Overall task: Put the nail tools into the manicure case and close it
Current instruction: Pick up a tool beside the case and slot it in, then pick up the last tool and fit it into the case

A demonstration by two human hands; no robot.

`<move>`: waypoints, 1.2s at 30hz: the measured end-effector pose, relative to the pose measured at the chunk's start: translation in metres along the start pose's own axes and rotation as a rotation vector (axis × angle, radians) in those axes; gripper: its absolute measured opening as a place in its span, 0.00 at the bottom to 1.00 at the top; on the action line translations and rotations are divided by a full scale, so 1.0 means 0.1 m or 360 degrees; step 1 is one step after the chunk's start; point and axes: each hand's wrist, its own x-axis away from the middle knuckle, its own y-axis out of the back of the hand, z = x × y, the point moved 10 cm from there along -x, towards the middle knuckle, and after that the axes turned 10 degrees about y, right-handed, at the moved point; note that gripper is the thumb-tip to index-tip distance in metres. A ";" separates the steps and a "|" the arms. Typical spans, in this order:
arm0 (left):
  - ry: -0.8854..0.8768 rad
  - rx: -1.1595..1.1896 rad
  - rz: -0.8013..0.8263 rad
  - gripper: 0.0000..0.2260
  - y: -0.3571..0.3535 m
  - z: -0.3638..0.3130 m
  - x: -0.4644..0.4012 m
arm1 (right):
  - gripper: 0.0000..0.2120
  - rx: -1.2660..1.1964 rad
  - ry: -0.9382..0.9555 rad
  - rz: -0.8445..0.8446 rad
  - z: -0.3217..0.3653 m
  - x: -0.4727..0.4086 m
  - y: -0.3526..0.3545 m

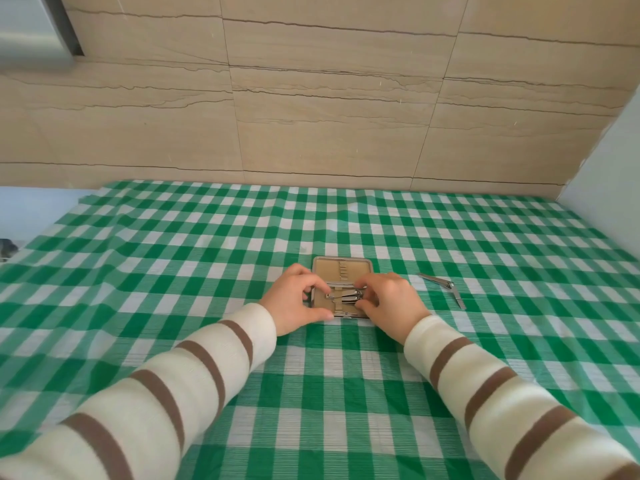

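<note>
A small tan manicure case (341, 266) lies open on the green checked tablecloth, its lid half pointing away from me. Silver nail clippers (346, 296) sit across the near half. My left hand (298, 299) grips the case's left edge, with the thumb along its front rim. My right hand (391, 299) pinches the right end of the clippers in the case. Two loose metal tools (446, 287) lie on the cloth to the right of the case, apart from both hands.
The tablecloth (207, 271) is wrinkled and covers the whole surface. A beige tiled wall (311, 116) rises right behind the table. A pale panel (609, 168) stands at the right edge.
</note>
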 end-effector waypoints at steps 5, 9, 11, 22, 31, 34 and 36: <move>-0.0022 -0.0030 -0.0002 0.15 0.01 -0.03 -0.01 | 0.10 0.0043 0.0025 -0.0110 -0.03 0.03 0.15; -0.0036 -0.0006 -0.0086 0.13 0.05 -0.07 -0.02 | 0.08 0.0090 -0.0128 -0.0306 -0.27 0.08 0.40; -0.0051 0.0017 -0.0133 0.11 0.07 -0.09 -0.03 | 0.07 0.0125 -0.0236 -0.0395 -0.43 0.12 0.52; -0.0086 0.0085 -0.0312 0.05 0.16 -0.18 -0.08 | 0.14 0.0529 -0.0901 -0.0207 -1.28 0.46 0.69; -0.0101 0.0107 -0.0368 0.03 0.17 -0.21 -0.08 | 0.10 0.0479 -0.0931 -0.0232 -1.39 0.53 0.67; -0.0098 0.0101 -0.0370 0.03 0.17 -0.21 -0.08 | 0.09 0.0412 -0.0919 -0.0260 -1.38 0.53 0.67; -0.0096 0.0093 -0.0375 0.03 0.17 -0.21 -0.08 | 0.09 0.0356 -0.0906 -0.0293 -1.36 0.53 0.67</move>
